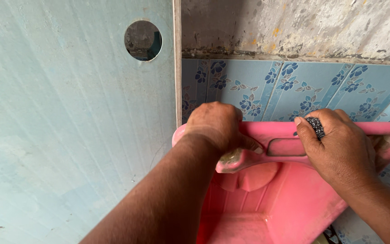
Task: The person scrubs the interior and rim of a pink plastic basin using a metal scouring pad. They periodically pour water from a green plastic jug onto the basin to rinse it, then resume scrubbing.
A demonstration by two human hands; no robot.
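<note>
The right hand (339, 144) sits right of the middle of the frame. Its fingers (304, 133) are curled tight around a small dark metal scrubber (315, 126), which peeks out between them and rests on the top rim of a pink plastic tub (294, 199). The left hand (215, 124) is in the middle of the frame. Its fingers wrap over the same pink rim, near the left corner, and grip it so the tub stays put. A pale, dirty patch (231, 156) shows on the rim just under this hand.

The tub is tilted and fills the lower middle and lower right of the frame. A long slot handle (287, 147) lies in the rim between the two hands.

To scrub well, it looks best to keep the left hand holding firm, press the scrubber flat on the rim, and rub in short strokes toward the dirty patch.

Behind the tub, on the right side, are light blue tiles with dark blue flowers (249, 90). Above them, in the upper right, is a rough grey wall (294, 27). A pale blue panel (68, 126) fills the left side, with a round hole (143, 40) near the top. I see no packages, labels or signs.
</note>
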